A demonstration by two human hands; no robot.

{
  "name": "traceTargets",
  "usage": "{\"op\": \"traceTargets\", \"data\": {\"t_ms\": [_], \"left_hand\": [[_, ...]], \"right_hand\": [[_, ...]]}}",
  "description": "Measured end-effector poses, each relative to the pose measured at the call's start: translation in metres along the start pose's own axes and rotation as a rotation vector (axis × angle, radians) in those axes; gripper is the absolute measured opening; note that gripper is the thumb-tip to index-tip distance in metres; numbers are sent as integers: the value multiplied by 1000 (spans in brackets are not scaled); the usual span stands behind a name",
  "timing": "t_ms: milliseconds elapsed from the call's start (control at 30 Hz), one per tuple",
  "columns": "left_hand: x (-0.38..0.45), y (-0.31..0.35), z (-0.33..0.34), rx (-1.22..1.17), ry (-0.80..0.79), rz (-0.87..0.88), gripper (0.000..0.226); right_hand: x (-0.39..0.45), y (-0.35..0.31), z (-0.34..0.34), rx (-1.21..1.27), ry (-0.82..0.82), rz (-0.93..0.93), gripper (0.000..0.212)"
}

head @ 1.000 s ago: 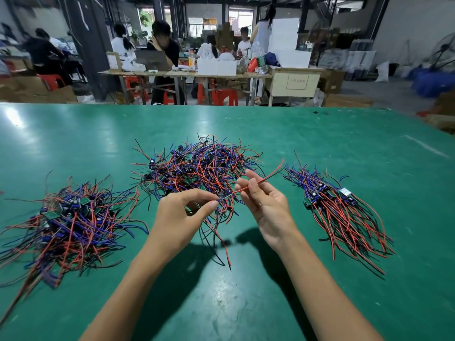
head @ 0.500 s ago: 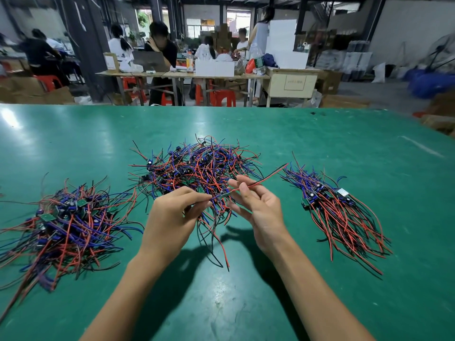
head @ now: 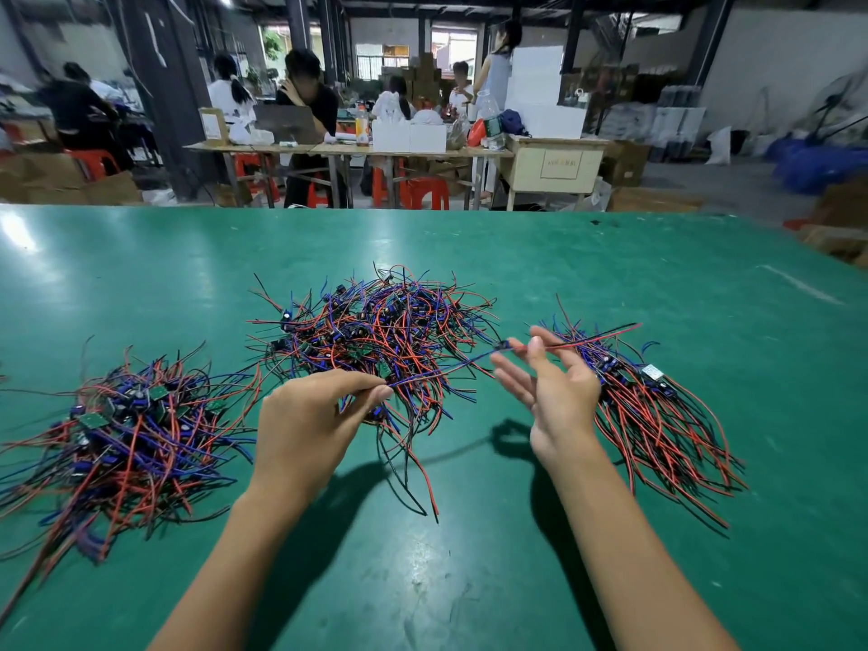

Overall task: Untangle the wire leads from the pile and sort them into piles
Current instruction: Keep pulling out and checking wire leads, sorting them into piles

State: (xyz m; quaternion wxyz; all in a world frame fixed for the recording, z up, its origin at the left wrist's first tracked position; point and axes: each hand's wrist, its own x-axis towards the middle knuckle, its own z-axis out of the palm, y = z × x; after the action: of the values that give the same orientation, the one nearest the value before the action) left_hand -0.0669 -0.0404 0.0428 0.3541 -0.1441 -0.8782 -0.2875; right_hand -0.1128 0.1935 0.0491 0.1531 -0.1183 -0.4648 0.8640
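Three heaps of red, blue and black wire leads lie on the green table (head: 469,580). The tangled pile (head: 375,331) sits in the middle, a loose pile (head: 127,434) on the left, and a combed pile (head: 657,415) on the right. My left hand (head: 310,425) pinches the blue end of one wire lead (head: 451,372) at the tangled pile's near edge. My right hand (head: 554,392) pinches the same lead near its small dark part, other fingers spread. The lead's red and black ends stretch right over the combed pile.
Bare green table lies in front of my arms and beyond the piles. Past the table's far edge are work tables (head: 338,150), red stools (head: 422,190), cardboard boxes and several seated people.
My hands have moved apart. The right hand has drawn the lead out rightward toward the combed pile, and its fingers have spread. The left hand stays at the tangled pile's edge.
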Motion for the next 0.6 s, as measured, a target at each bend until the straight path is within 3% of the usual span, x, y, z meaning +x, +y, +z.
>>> {"op": "traceTargets", "data": {"t_ms": [167, 267, 300, 433, 500, 600], "left_hand": [[-1, -3, 2, 37, -51, -152, 5], [-4, -6, 9, 70, -218, -176, 12], [-5, -6, 11, 83, -281, -189, 16], [-10, -7, 19, 134, -446, -223, 27], [-11, -6, 21, 125, -496, -236, 34], [-10, -4, 21, 28, -536, -299, 39]], "right_hand": [[38, -39, -4, 217, 237, -183, 10], [52, -42, -11, 168, 369, -117, 12], [51, -40, -12, 152, 374, -51, 5], [35, -23, -8, 121, 390, 79, 16], [24, -9, -4, 146, 341, 109, 10], [11, 10, 1, 143, 206, 180, 27]]}}
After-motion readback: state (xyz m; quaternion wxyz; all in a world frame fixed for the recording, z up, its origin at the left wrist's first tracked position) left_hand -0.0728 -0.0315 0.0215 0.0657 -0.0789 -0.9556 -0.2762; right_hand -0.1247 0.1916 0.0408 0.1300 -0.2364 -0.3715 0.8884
